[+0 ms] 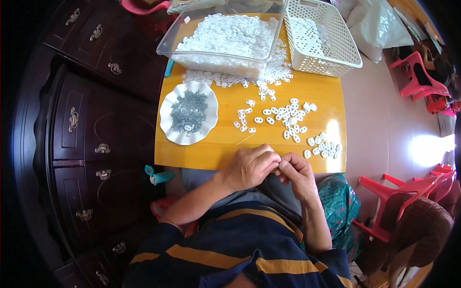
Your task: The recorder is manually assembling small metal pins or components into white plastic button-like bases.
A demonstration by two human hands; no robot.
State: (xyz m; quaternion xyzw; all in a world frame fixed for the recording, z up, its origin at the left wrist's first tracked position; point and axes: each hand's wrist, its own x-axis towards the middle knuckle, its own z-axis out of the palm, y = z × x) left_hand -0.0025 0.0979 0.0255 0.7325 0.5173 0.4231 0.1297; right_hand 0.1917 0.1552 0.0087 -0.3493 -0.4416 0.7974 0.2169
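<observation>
At the front edge of the table, my left hand (250, 165) and my right hand (298, 176) meet with their fingertips pinched together. A tiny whitish bit shows between the fingers, too small and covered to name. Just beyond my hands, a thin pale stick (246, 138) lies on the wood. Small white oval pieces with two dark holes (291, 114) are heaped ahead of my right hand. Another group of such pieces (327, 147) lies at the right edge. Several squarish white plastic pieces (243, 120) are scattered ahead of my left hand.
A scalloped white plate (166, 119) on the left holds a pile of grey screws (189, 109). Behind stands a clear plastic bin (216, 65) full of white pieces, some spilled around it. A white perforated basket (331, 67) sits beside it. Dark drawers (91, 129) flank the table's left.
</observation>
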